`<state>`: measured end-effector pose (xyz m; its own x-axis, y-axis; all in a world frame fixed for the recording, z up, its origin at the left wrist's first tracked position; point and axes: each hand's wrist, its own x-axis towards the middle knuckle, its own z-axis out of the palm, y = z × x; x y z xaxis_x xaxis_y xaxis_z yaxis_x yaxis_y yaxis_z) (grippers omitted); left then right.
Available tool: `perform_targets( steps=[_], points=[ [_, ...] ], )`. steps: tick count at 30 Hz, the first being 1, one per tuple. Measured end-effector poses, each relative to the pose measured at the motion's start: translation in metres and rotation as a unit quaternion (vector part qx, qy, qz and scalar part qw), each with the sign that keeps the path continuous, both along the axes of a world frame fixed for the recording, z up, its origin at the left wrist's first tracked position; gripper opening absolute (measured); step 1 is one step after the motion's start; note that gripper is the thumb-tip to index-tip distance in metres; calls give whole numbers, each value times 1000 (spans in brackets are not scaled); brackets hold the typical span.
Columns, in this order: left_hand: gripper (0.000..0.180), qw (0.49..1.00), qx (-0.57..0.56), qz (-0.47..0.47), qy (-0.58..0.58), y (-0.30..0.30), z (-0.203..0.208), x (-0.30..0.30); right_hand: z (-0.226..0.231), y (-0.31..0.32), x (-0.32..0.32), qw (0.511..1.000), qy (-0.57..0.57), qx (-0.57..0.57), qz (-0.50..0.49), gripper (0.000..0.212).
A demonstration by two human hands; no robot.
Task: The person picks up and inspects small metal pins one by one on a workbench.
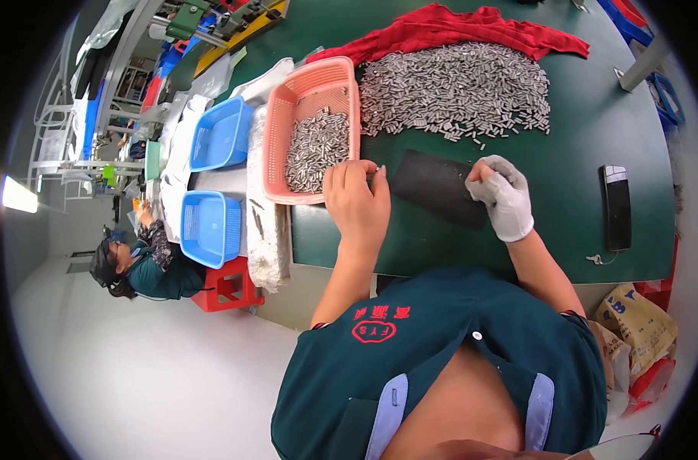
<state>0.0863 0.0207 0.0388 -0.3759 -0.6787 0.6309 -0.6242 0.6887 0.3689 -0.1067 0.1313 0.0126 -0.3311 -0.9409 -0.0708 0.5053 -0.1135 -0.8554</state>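
My bare left hand (357, 201) is at the near right corner of a pink plastic basket (273, 146). Its fingers reach over the rim and its thumb stands apart, with nothing visible in it. Inside the basket lies a heap of small metal cylinders (315, 146). My right hand (504, 198) wears a white glove that leaves some fingertips bare. Its fingers are curled together at the right end of a dark flat mat (433, 186); whatever they may hold is hidden. Beyond the mat spreads a large pile of loose metal cylinders (456, 88).
Red cloth (441, 31) lies behind the pile on the green table (571, 207). At right are a black box cutter (616, 207) and small keys (600, 259). Two blue baskets (221, 134) stand at left. Another person (154, 264) sits farther left by a red stool (230, 287).
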Motion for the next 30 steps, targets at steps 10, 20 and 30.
perform_targets(
  steps=[10, 20, 30],
  points=[
    [15, 984, -64, 128, -107, -46, -3, 31, -1, 2, -3, 1000, -9, 2, 0, 21],
    [9, 973, 112, -201, -21, -24, -19, -59, -1, -3, -24, 977, -138, -126, -107, 28],
    [11, 963, 116, -220, -104, -40, -57, -97, 2, -1, -19, 979, -165, -65, -97, 25]
  ],
)
